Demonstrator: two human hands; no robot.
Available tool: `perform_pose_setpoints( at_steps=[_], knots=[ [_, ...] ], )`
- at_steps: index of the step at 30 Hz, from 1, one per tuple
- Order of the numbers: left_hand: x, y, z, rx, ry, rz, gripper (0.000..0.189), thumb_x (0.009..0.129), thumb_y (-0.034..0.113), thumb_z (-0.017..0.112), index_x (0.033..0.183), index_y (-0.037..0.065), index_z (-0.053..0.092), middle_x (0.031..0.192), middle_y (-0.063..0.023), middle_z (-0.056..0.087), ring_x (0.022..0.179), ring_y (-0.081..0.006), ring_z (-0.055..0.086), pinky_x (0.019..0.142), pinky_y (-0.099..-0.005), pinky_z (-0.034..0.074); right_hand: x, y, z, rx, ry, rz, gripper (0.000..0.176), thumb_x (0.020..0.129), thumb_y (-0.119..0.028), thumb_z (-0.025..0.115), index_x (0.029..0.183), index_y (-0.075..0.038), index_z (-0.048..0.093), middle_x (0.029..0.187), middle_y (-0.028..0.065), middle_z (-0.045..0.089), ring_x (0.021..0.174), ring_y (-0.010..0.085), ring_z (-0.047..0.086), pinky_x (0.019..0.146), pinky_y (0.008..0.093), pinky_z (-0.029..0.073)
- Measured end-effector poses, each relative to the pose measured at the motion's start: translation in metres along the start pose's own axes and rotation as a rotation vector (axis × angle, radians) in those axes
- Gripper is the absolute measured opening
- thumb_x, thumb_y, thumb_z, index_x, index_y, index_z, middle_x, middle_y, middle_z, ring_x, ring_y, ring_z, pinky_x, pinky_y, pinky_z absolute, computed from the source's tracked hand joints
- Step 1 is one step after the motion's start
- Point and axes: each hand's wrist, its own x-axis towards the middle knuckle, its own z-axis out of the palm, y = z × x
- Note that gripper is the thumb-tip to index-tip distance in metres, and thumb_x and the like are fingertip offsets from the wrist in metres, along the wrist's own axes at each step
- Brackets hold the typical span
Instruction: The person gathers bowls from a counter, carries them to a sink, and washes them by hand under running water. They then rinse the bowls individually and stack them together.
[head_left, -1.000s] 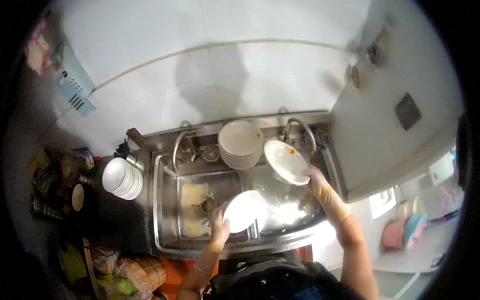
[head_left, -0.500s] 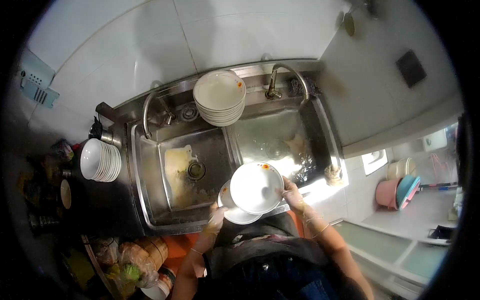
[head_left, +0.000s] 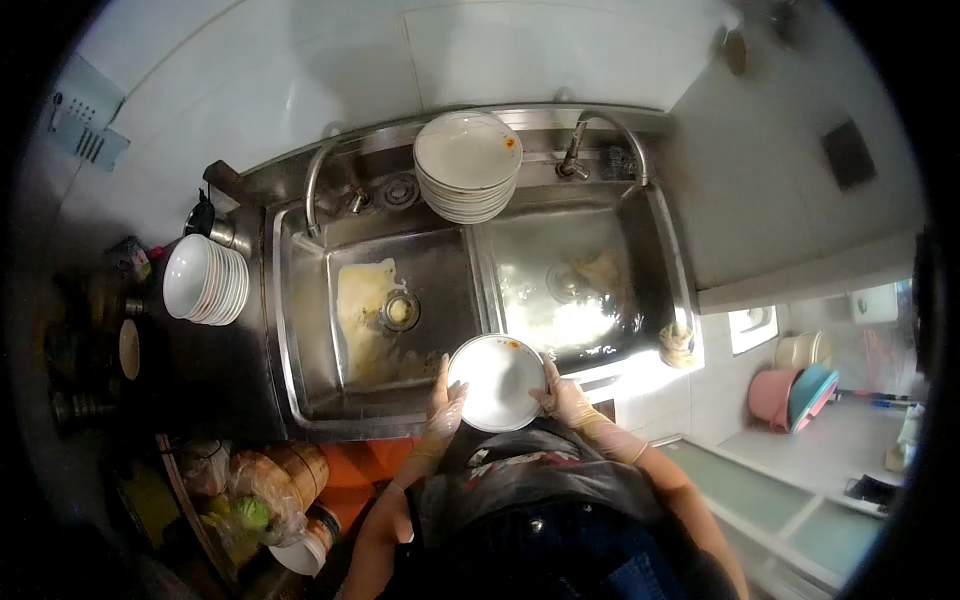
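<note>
Close to my body, at the sink's front edge, I hold a white plate (head_left: 495, 385) with a small orange flower mark on its rim. My left hand (head_left: 443, 412), in a clear plastic glove, grips its left side. On the right side, my gloved right hand (head_left: 568, 400) has its thumb over the rim. Only one plate face shows; a second plate beneath it cannot be made out. A tall stack of similar white plates (head_left: 467, 155) stands at the back of the sink, on the divider between the two basins.
The left basin (head_left: 440, 275) has a yellowish puddle by its drain; the right basin (head_left: 555, 230) holds water. Two curved faucets (head_left: 312, 190) (head_left: 612, 120) rise behind. White bowls (head_left: 205, 280) lean in a row at left. A crumpled cloth (head_left: 676, 345) lies on the right rim.
The two plates, earlier apart with one in each hand, have come together, and only the top one shows. My left hand has moved up to its side. The view has shifted slightly.
</note>
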Motion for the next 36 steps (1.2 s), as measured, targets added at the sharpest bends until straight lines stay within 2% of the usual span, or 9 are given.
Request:
perform_pose_setpoints(
  at_steps=[4,7,10,14,20,29,32,35,36],
  knots=[
    [0.001,0.004,-0.004,-0.042,-0.083,-0.081,0.058,0.080,0.002,0.045,0.133,0.018,0.026,0.122,-0.0201,0.045,0.108,-0.0251,0.048,0.090,-0.0318,0.037,0.006,-0.025,-0.025,-0.564,-0.043,0.147,0.055,0.081,-0.033,0.053,0.126,-0.010,0.033,0.099,0.0195,0.055,0.081,0.0322,0.058,0.071,0.0363,0.047],
    [0.003,0.007,-0.005,0.115,-0.063,0.057,0.058,0.080,0.004,0.046,0.132,0.019,0.027,0.117,-0.0213,0.048,0.101,-0.0282,0.053,0.085,-0.0324,0.040,0.031,-0.036,-0.030,-0.541,0.397,-0.477,0.049,0.077,-0.030,0.058,0.121,-0.015,0.041,0.098,0.0148,0.055,0.085,0.0296,0.056,0.073,0.0339,0.047],
    [0.006,0.022,-0.009,0.206,-0.119,0.010,0.058,0.079,0.006,0.046,0.132,0.021,0.028,0.112,-0.0221,0.050,0.093,-0.0315,0.056,0.079,-0.0348,0.043,0.069,-0.048,-0.015,-0.251,0.231,-0.567,0.038,0.073,-0.023,0.061,0.108,-0.014,0.052,0.095,0.0116,0.055,0.089,0.0273,0.054,0.075,0.0344,0.046],
    [0.008,0.028,-0.014,0.284,-0.170,-0.130,0.059,0.077,0.008,0.047,0.131,0.024,0.028,0.109,-0.0230,0.052,0.088,-0.0338,0.057,0.076,-0.0382,0.044,0.095,-0.035,0.003,0.003,0.270,-0.662,0.019,0.067,-0.002,0.064,0.085,-0.007,0.058,0.082,0.0084,0.057,0.075,0.0239,0.056,0.067,0.0299,0.047],
    [0.010,0.020,-0.012,0.287,-0.154,-0.044,0.060,0.077,0.007,0.047,0.131,0.024,0.029,0.108,-0.0235,0.052,0.092,-0.0347,0.056,0.079,-0.0385,0.043,0.098,-0.036,0.001,-0.180,0.356,-0.732,0.014,0.071,-0.011,0.062,0.084,-0.009,0.059,0.080,0.0082,0.059,0.075,0.0250,0.057,0.066,0.0330,0.048],
    [0.011,0.017,-0.010,0.230,-0.146,-0.021,0.058,0.077,0.006,0.046,0.131,0.022,0.030,0.113,-0.0223,0.050,0.098,-0.0344,0.053,0.083,-0.0369,0.042,0.087,-0.042,0.001,-0.300,0.409,-0.637,0.014,0.071,-0.013,0.061,0.085,-0.010,0.061,0.081,0.0097,0.060,0.074,0.0267,0.058,0.065,0.0334,0.048],
    [0.010,0.014,-0.010,0.204,-0.149,-0.014,0.058,0.077,0.006,0.046,0.131,0.022,0.030,0.114,-0.0218,0.050,0.098,-0.0344,0.053,0.083,-0.0365,0.042,0.094,-0.031,0.002,-0.108,0.440,-0.713,0.013,0.074,-0.012,0.059,0.087,-0.007,0.061,0.077,0.0078,0.060,0.067,0.0218,0.058,0.060,0.0304,0.048],
    [0.011,0.015,-0.010,0.242,-0.124,0.071,0.058,0.077,0.006,0.046,0.131,0.021,0.030,0.115,-0.0213,0.049,0.100,-0.0339,0.052,0.085,-0.0361,0.041,0.095,-0.029,0.000,0.704,0.226,0.066,0.016,0.082,-0.018,0.054,0.091,-0.007,0.061,0.076,0.0046,0.059,0.070,0.0125,0.055,0.060,0.0282,0.047],
    [0.011,0.015,-0.011,0.236,-0.133,0.039,0.058,0.077,0.006,0.046,0.131,0.021,0.030,0.116,-0.0210,0.049,0.101,-0.0336,0.052,0.085,-0.0357,0.041,0.096,-0.028,-0.002,0.722,0.272,-0.004,0.015,0.082,-0.015,0.054,0.091,-0.006,0.060,0.076,0.0043,0.058,0.070,0.0121,0.054,0.062,0.0271,0.046]
  ],
)
